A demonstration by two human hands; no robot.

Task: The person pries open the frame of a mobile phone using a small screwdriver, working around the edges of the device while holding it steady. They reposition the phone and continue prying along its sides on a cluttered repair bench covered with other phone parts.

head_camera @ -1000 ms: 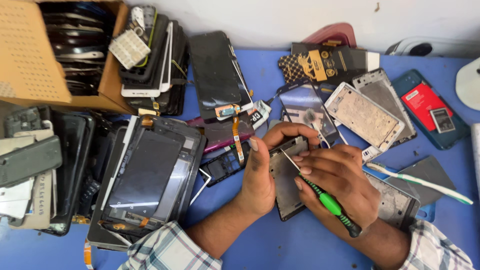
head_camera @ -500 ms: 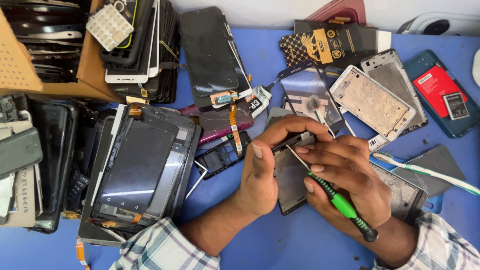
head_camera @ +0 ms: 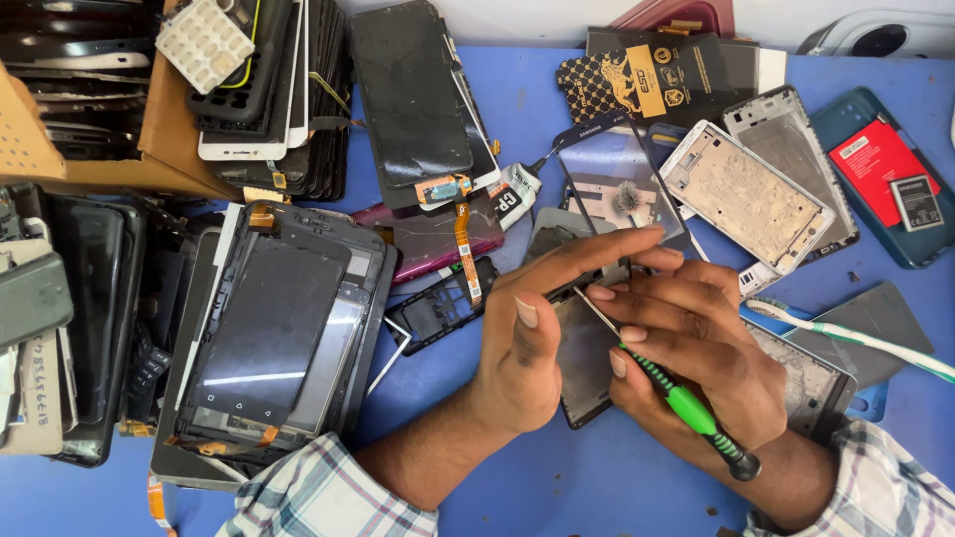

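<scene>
**Ann:** Closer now than half a second back, and the left hand [head_camera: 542, 333] has lifted its fingers off the part: they stretch out flat over the top edge of the dark phone frame [head_camera: 587, 363], thumb pointing up.

**Raj:** And the right hand [head_camera: 696, 358]?

**Ann:** Clamped round the green-handled screwdriver [head_camera: 686, 403], metal tip angled up and left onto the frame's upper part. Both hands sit together, fingers nearly touching over it.

**Raj:** Where does the frame lie?

**Ann:** Flat on the blue table [head_camera: 557, 487], centre of the view, between the two wrists, partly hidden under the fingers. Whether the left hand actually grips it, I can't tell.

**Raj:** Busy bench around them.

**Ann:** Very. Left of the forearm, a stack of cracked screens [head_camera: 274, 338]; above it a cardboard box [head_camera: 149, 149] stuffed with more. A silver back frame [head_camera: 746, 194] lies upper right, a teal phone with a red battery [head_camera: 880, 169] beyond it, and a white-and-green toothbrush [head_camera: 856, 338] just right of the knuckles. Checked sleeves at both wrists.
</scene>
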